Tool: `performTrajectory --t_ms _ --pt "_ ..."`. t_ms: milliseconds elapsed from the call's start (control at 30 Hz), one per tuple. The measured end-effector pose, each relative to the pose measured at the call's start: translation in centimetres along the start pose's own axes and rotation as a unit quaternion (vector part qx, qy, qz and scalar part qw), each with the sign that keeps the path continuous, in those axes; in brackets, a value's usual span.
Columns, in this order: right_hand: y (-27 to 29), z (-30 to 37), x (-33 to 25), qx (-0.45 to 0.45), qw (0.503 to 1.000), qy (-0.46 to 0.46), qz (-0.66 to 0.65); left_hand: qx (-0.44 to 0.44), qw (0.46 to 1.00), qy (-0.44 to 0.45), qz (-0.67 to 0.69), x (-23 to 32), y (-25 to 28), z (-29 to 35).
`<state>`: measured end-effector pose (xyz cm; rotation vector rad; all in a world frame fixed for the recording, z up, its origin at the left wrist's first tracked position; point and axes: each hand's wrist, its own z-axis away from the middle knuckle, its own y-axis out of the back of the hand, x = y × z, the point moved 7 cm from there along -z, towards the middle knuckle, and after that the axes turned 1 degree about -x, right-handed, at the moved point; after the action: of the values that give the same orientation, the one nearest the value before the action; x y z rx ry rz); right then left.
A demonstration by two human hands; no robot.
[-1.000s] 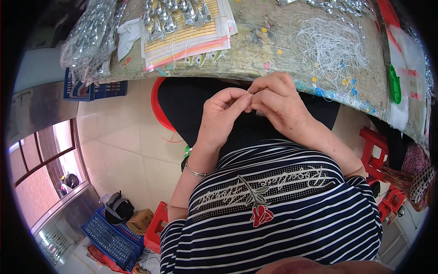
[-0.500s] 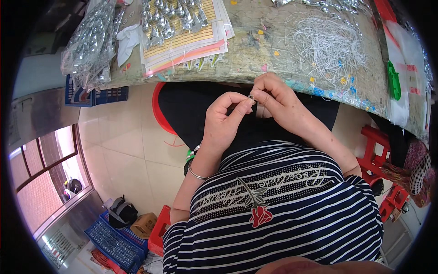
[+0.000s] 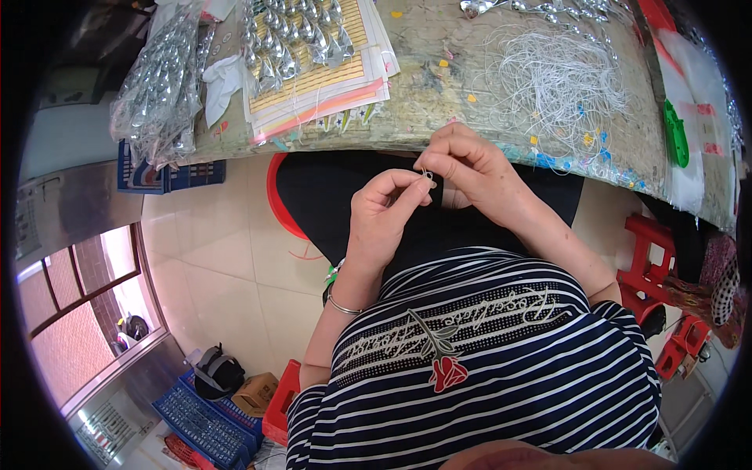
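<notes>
My left hand [image 3: 384,210] is closed in a pinch on a small metal ring [image 3: 428,176], held over my lap just in front of the table edge. Thumb and forefinger of my right hand [image 3: 474,166] are pressed together right above the ring, on something thin that is too small to make out. The two hands nearly touch. Beyond them on the table lies a loose tangle of white string [image 3: 560,82]. Silver twisted spiral pieces [image 3: 301,43] rest in rows on a yellow striped sheet over stacked papers [image 3: 313,110].
Clear plastic bags of silver pieces [image 3: 160,94] fill the table's left end. A green plastic tool [image 3: 675,135] lies at the right edge. Below are blue crates [image 3: 200,419], a cardboard box [image 3: 255,394] and red stools [image 3: 648,251]. A round red rim [image 3: 280,196] shows beside my lap.
My right fingertips have shifted slightly up and left, away from the ring, which now shows more between the hands. My left hand keeps its pinch. The whole view has tilted slightly.
</notes>
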<state>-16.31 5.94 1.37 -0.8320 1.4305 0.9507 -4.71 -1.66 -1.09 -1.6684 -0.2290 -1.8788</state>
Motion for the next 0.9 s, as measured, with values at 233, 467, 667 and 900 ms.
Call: performTrajectory --t_ms 233,467,667,900 --pt "0.3 1.3 -1.6 0.012 0.995 0.028 0.098 0.036 0.999 -0.014 -0.022 0.3 0.6 0.2" --pt "0.1 1.4 -0.6 0.059 0.994 0.040 0.078 0.029 0.997 -0.040 -0.067 0.2 0.5 0.1" --pt "-0.1 1.4 -0.8 0.031 0.989 0.043 0.135 0.023 0.987 -0.092 -0.131 0.4 0.5 0.0" --pt "0.0 1.0 -1.7 0.052 0.958 0.114 0.258 0.031 0.955 -0.167 -0.245 1.3 0.1 -0.1"
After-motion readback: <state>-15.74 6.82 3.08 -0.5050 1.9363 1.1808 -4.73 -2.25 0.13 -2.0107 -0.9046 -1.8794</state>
